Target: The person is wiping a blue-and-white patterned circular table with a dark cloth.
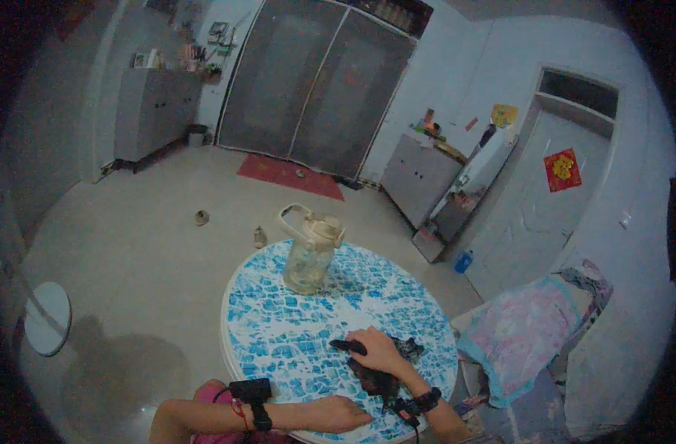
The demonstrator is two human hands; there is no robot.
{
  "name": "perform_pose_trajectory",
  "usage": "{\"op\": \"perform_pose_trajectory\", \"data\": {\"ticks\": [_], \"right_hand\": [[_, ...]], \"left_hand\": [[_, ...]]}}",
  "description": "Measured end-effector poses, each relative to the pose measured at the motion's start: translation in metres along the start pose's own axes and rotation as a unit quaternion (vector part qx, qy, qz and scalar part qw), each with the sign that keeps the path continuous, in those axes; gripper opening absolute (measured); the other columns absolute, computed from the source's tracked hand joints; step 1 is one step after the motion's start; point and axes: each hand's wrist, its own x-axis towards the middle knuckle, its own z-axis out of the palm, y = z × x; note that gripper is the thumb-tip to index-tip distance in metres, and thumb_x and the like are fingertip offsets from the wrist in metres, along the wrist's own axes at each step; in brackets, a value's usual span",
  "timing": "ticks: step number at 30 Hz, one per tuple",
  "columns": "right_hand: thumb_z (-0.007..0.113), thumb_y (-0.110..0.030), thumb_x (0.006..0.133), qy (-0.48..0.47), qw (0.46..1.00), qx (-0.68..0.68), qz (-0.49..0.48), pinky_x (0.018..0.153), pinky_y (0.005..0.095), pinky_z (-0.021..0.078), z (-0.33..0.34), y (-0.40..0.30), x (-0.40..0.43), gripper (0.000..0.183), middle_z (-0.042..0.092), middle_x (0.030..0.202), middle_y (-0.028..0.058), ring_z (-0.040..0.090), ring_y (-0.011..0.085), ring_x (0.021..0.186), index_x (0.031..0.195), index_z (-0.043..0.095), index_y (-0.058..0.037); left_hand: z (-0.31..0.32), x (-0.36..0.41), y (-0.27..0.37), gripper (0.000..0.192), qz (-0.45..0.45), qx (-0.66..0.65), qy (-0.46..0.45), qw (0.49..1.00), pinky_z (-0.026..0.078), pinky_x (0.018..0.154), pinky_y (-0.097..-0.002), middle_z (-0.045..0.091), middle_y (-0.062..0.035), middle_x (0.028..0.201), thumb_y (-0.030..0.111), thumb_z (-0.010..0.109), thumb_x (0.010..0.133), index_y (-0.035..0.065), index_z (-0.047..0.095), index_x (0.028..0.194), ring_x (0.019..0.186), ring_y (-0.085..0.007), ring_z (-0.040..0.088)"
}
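Note:
My right hand (373, 348) is closed around a dark, elongated object (347, 346) whose rounded end sticks out to the left. Under and beside that hand lies a crumpled dark item (378, 382), possibly fabric, with a grey patterned part (409, 348); its exact kind is unclear. My left hand (342, 415) rests low over the near edge of the round table (271, 349), fingers curled and partly hidden. A large translucent water bottle (310, 252) with a carry loop stands upright toward the table's far side.
A chair draped with a pink cloth (524, 338) stands at the right, close to the table. A white round stool (48, 319) is at the left. Two small objects lie on the floor beyond the table. A red mat (291, 176) lies before the dark double door (316, 83).

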Motion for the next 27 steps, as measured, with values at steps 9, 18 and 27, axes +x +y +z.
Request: {"op": "perform_pose_trajectory", "data": {"ticks": [9, 18, 27], "right_hand": [[0.063, -0.022, 0.07, -0.001, 0.996, 0.005, 0.085, 0.08, 0.0372, 0.0426, -0.018, 0.0, -0.055, 0.033, 0.058, 0.1, 0.0089, 0.052, 0.0287, 0.091, 0.101, 0.059, -0.0092], [0.061, -0.029, 0.072, 0.055, 0.98, 0.037, 0.187, 0.081, 0.0385, 0.0439, -0.01, 0.046, -0.042, 0.036, 0.059, 0.099, 0.0124, 0.055, 0.0317, 0.093, 0.101, 0.059, -0.0079], [0.061, -0.033, 0.069, -0.024, 0.976, 0.048, 0.21, 0.074, 0.0392, 0.046, -0.002, 0.065, 0.019, 0.041, 0.062, 0.091, 0.0156, 0.057, 0.0334, 0.086, 0.103, 0.061, -0.009]], "left_hand": [[0.007, -0.001, 0.0, 0.023, 0.011, 0.019, 0.036, 0.999, 0.047, 0.057, -0.0406, 0.054, -0.0138, 0.071, 0.013, 0.046, 0.08, 0.0016, 0.05, 0.1, 0.065, -0.0309, 0.057], [0.008, -0.002, -0.002, 0.025, 0.034, 0.014, 0.059, 0.998, 0.046, 0.055, -0.0383, 0.053, -0.0135, 0.067, 0.012, 0.048, 0.078, -0.0005, 0.049, 0.1, 0.064, -0.0294, 0.056], [0.007, 0.0, 0.0, 0.024, 0.027, 0.031, 0.062, 0.997, 0.045, 0.055, -0.0387, 0.053, -0.013, 0.067, 0.014, 0.047, 0.08, 0.0006, 0.05, 0.1, 0.063, -0.0295, 0.056]]}}
